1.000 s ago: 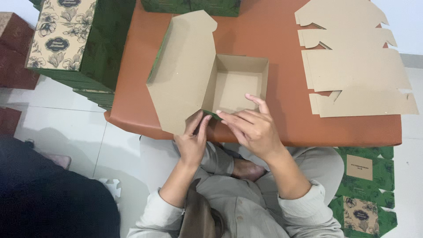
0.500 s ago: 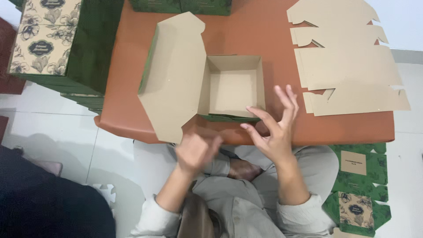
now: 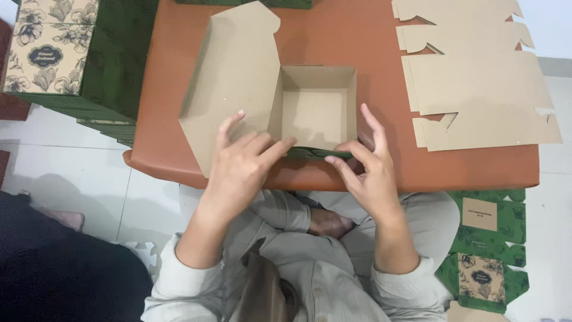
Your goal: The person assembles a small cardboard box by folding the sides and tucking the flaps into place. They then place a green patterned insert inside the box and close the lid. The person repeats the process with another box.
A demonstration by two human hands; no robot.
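Observation:
A half-folded cardboard box (image 3: 316, 107), brown inside and green outside, sits on the reddish-brown table (image 3: 465, 167) with its big lid flap (image 3: 235, 71) lying open to the left. My left hand (image 3: 241, 164) rests on the lid flap's near corner, fingertips reaching the box's near wall. My right hand (image 3: 366, 164) pinches that near wall at its right end, fingers spread upward beside the box. Neither hand lifts the box off the table.
A pile of flat unfolded cardboard blanks (image 3: 476, 83) lies on the table's right side. Finished green boxes with floral lids (image 3: 53, 53) are stacked at the left. More green flat pieces (image 3: 485, 250) lie on the floor at the right. A dark cloth (image 3: 53, 274) fills the lower left.
Both hands had lifted off the box half a second ago; now they are back down on it, left on the lid flap, right on the near wall.

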